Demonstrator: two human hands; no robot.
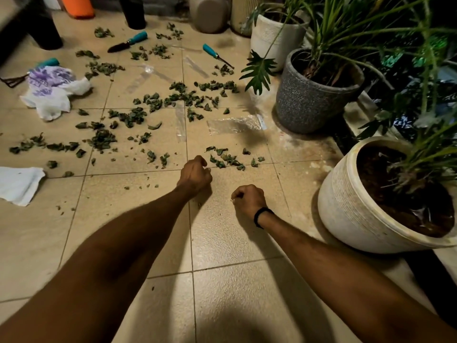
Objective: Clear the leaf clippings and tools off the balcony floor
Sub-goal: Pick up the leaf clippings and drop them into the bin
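Green leaf clippings [180, 97] lie scattered over the beige tiled floor [235, 243], and a small patch of clippings [230, 159] sits just beyond my hands. My left hand [195, 175] rests on the floor at the edge of that patch, fingers curled shut. A little nearer, my right hand [248, 199] is closed in a fist; nothing shows inside either hand. A teal-handled trowel [128, 42] and a teal-handled pointed tool [215, 54] lie at the far side. A third teal handle [49, 61] pokes out behind a white-and-purple plastic bag [54, 91].
Potted plants line the right side: a large white pot [351, 209], a grey speckled pot [309, 105] and a white pot [272, 38]. A clear plastic sheet [235, 125] lies by the grey pot. A white cloth [17, 184] lies at the left. Dark pots and an orange object stand at the back.
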